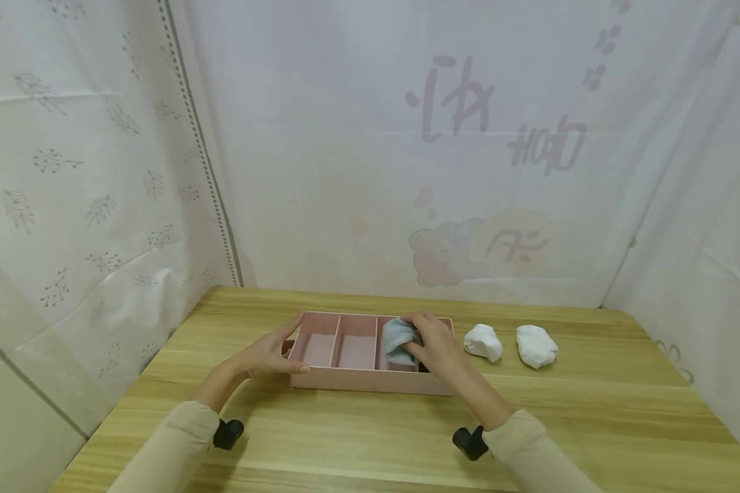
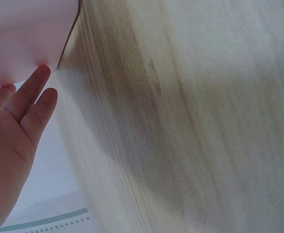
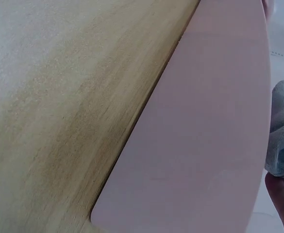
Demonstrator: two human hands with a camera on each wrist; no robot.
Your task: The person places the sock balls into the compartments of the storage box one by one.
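Observation:
A pink divided box [image 1: 370,381] stands on the table, its compartments side by side. My left hand [image 1: 265,355] holds its left end, thumb at the front rim and a finger at the back corner; in the left wrist view other fingers [image 2: 32,90] touch the end wall. With my right hand [image 1: 436,348] I grip a balled-up grey-blue sock [image 1: 398,339] at the third compartment from the left. It shows soft, bunched fabric above the box rim in the right wrist view. Something black [image 1: 423,368] lies in the rightmost compartment, mostly hidden by my right hand.
Two balled-up white socks, a nearer one [image 1: 484,343] and a farther one [image 1: 536,346], lie right of the box on the wooden table [image 1: 345,438]. Pale patterned curtains [image 1: 345,171] hang behind the table and at both sides.

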